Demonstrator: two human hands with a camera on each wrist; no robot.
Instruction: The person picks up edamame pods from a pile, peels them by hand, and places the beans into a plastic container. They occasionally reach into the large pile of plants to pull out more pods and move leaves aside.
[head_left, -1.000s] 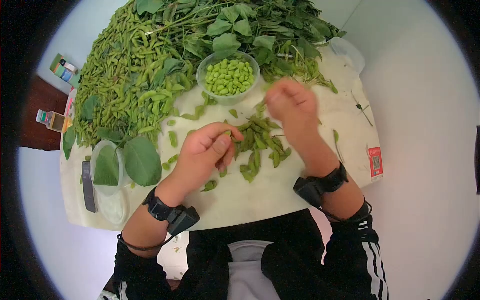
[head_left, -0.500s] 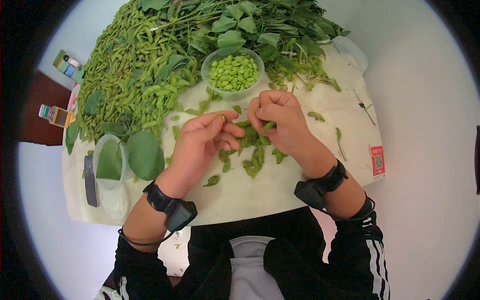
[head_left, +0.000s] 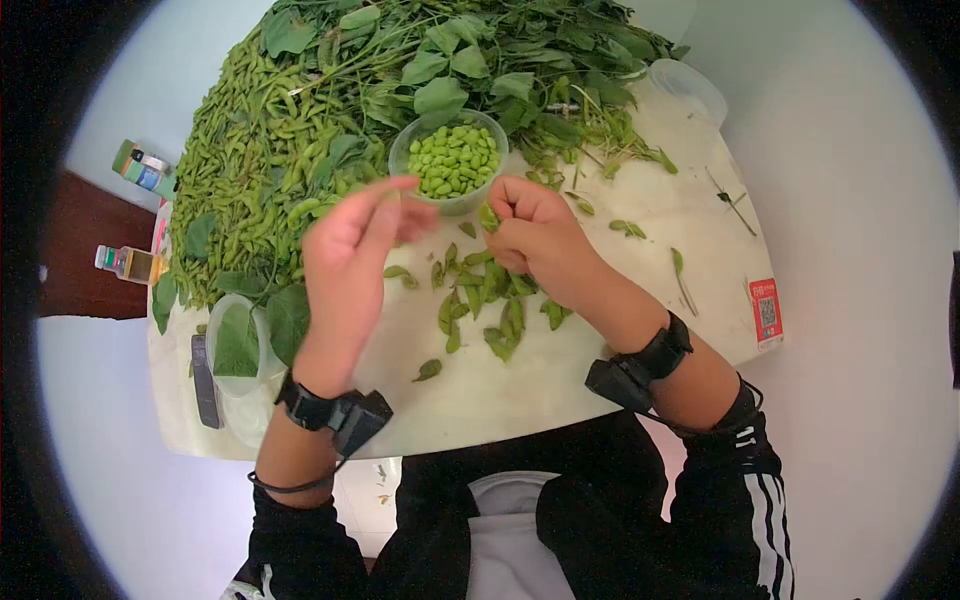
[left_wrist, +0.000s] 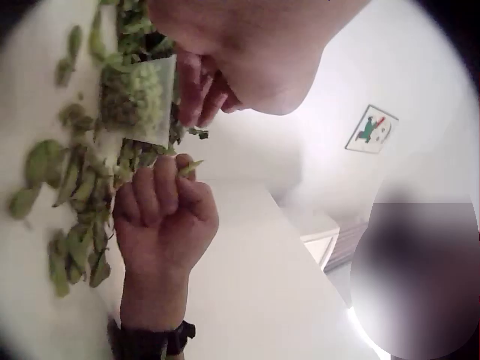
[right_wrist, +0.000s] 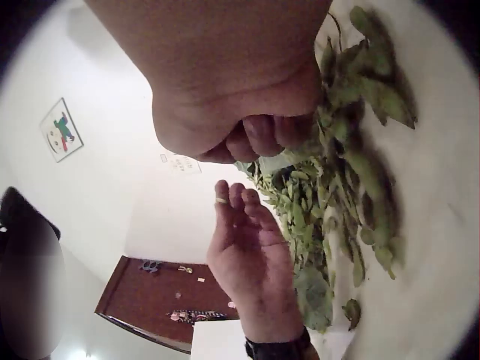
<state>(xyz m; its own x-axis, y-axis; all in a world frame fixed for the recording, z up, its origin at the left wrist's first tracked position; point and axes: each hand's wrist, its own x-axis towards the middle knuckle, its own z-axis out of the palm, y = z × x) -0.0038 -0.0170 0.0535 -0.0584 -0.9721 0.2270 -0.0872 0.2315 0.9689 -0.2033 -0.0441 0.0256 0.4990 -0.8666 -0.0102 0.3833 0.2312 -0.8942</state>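
My left hand (head_left: 372, 222) is raised with straight fingers reaching to the near rim of a clear bowl (head_left: 404, 150) of shelled green beans (head_left: 453, 160). In the right wrist view its palm (right_wrist: 249, 244) faces up and holds nothing I can see. My right hand (head_left: 522, 228) is curled just right of the bowl and pinches a green pod (head_left: 488, 216). The left wrist view shows that pod (left_wrist: 187, 166) sticking out past its fingers (left_wrist: 154, 187). Below both hands lies a small heap of opened pods (head_left: 490, 300) on the white table (head_left: 560, 380).
A big pile of unshelled pods (head_left: 245, 150) covers the table's left. Leafy stems (head_left: 500, 60) lie at the back. A clear cup holding a leaf (head_left: 235, 340) and a black object (head_left: 205, 368) sit front left. An empty clear container (head_left: 688, 88) stands back right; bottles (head_left: 128, 262) stand beyond the left edge.
My left hand has lifted from the opened pods up to the bowl and straightened its fingers. My right hand came back from beyond the pile, took a pod and moved toward the bowl.
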